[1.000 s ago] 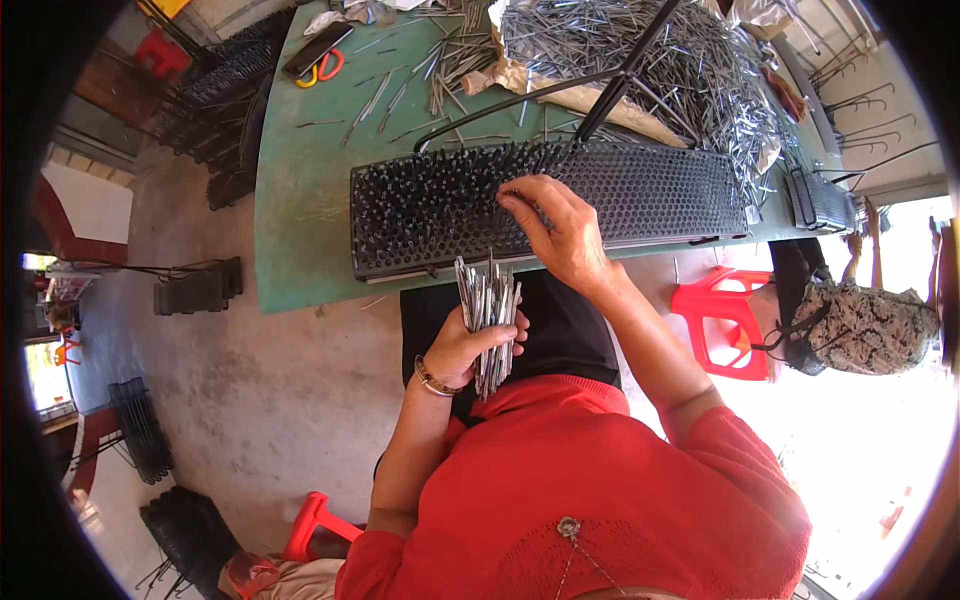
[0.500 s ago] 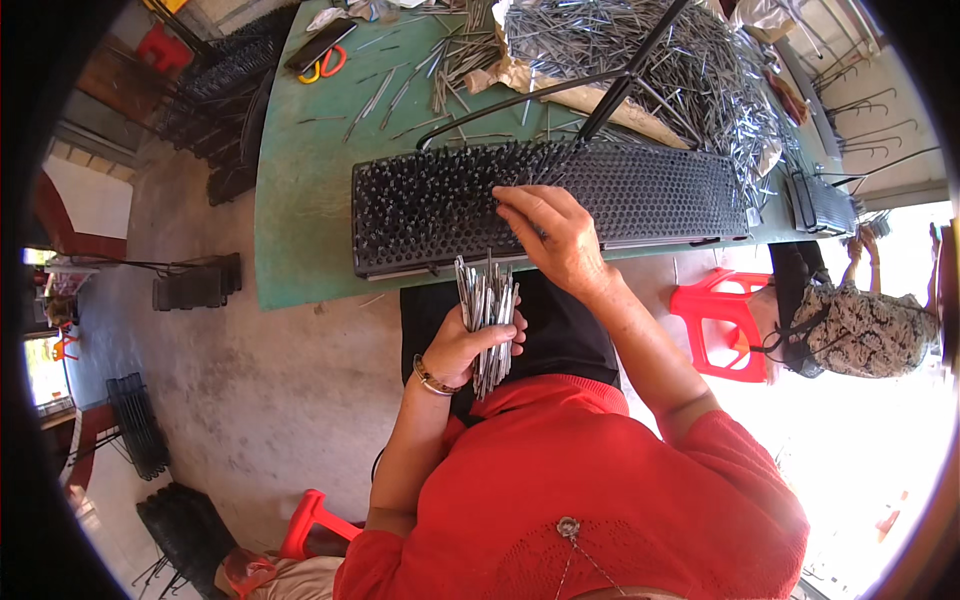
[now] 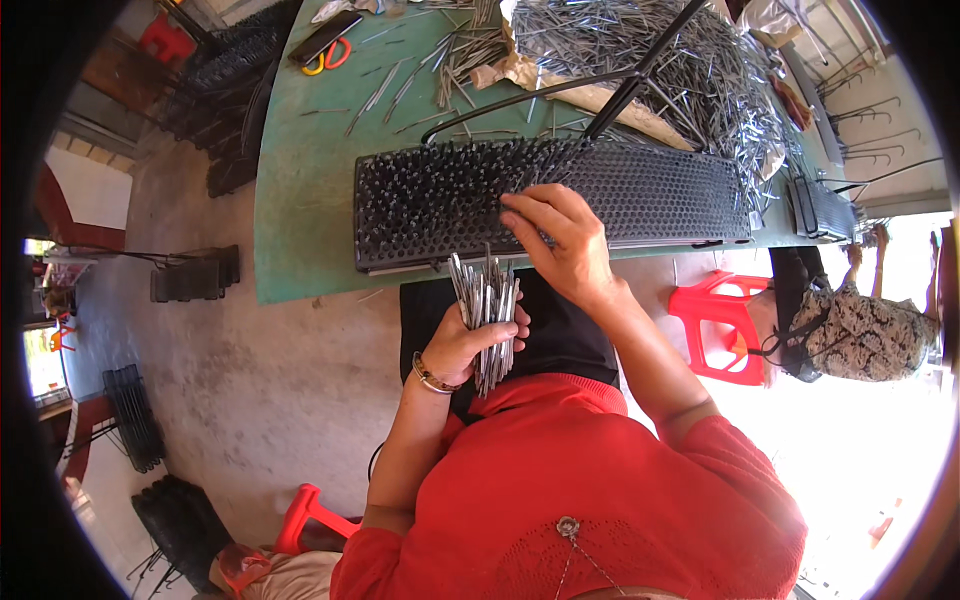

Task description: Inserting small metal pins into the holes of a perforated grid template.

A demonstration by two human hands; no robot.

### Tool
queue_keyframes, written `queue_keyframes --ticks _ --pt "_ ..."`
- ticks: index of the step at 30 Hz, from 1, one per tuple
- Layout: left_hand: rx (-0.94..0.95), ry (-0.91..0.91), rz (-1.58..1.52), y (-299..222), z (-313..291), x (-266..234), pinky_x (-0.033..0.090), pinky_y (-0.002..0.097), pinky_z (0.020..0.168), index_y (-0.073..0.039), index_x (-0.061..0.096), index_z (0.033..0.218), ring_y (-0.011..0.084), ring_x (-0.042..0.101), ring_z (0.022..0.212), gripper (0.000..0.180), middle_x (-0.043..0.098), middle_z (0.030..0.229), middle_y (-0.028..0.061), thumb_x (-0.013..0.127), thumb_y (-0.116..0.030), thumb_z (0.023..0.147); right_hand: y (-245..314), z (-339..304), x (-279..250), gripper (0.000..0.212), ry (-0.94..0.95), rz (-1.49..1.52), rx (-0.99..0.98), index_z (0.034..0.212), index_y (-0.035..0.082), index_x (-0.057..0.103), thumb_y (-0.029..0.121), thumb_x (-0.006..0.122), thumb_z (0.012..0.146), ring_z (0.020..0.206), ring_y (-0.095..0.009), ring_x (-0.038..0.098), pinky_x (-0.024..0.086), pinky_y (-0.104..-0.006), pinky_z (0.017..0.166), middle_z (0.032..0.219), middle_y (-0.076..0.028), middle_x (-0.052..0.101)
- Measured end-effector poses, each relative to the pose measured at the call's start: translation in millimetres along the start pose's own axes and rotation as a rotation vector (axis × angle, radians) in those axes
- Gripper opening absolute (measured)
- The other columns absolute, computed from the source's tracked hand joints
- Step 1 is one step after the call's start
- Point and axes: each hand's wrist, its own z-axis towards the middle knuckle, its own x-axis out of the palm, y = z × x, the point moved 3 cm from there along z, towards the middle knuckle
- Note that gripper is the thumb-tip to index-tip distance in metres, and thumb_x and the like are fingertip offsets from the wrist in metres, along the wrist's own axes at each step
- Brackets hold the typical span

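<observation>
My left hand (image 3: 466,345) is wrapped round a bundle of thin metal rods (image 3: 487,300), held upright in front of my lap, just short of the table edge. My right hand (image 3: 568,245) hovers over the near side of a long black rack (image 3: 650,190) full of round holes. Its thumb and forefinger come together in a pinch; whatever they hold, if anything, is too small to make out. Many rod tips stick up from the rack's left half, while the right half shows bare holes. A black metal handle frame (image 3: 540,98) rises over the rack's far side.
Behind the rack, a big heap of loose rods (image 3: 640,50) lies on brown paper on the green table (image 3: 300,200). Scissors (image 3: 328,56) and a dark phone-like slab (image 3: 325,38) rest at far left. Red stools (image 3: 715,320) and other people stand around; more black racks (image 3: 195,275) are at left.
My right hand has shifted slightly to the right over the rack, fingers still pinched. My left hand keeps the bundle of rods in nearly the same place.
</observation>
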Motion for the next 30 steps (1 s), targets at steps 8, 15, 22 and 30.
queue_keyframes --ticks 8,15,22,30 --pt "0.028 0.067 0.156 -14.8 -5.8 11.8 0.054 0.028 0.071 -0.001 0.052 0.116 0.0156 0.064 0.082 0.041 0.064 0.094 0.0088 0.067 -0.003 0.078 3.7 -9.1 7.8 0.021 0.541 0.528 0.42 0.093 0.001 0.069 0.019 0.068 0.084 0.074 -0.014 0.06 0.045 -0.0269 0.06 0.082 -0.007 0.066" --pt "0.01 0.028 0.085 -4.4 -9.4 3.9 0.054 0.0283 0.071 -0.001 0.052 0.117 0.0154 0.063 0.081 0.042 0.064 0.093 0.0092 0.067 -0.003 0.078 0.0 1.7 4.8 0.018 0.389 0.628 0.7 0.094 -0.001 0.067 0.016 0.066 0.087 0.071 -0.006 0.058 0.047 -0.0226 0.063 0.078 -0.004 0.067" --pt "-0.057 -0.052 0.064 18.9 -27.9 -3.3 0.053 0.031 0.075 0.0 0.056 0.109 0.018 0.064 0.083 0.033 0.064 0.094 0.0097 0.065 -0.002 0.078 4.9 22.3 21.0 0.023 -0.059 0.312 0.174 0.099 0.002 0.066 0.002 0.071 0.077 0.073 -0.017 0.063 0.05 -0.0274 0.065 0.083 -0.009 0.066" --pt "-0.128 -0.127 0.006 45.8 -48.3 -12.7 0.053 0.0299 0.074 -0.002 0.053 0.114 0.0161 0.064 0.083 0.037 0.065 0.096 0.0083 0.066 -0.002 0.079 4.9 24.2 28.7 0.024 -0.097 0.234 -0.005 0.098 0.003 0.066 0.001 0.072 0.075 0.069 -0.021 0.061 0.049 -0.0306 0.063 0.078 -0.008 0.065"
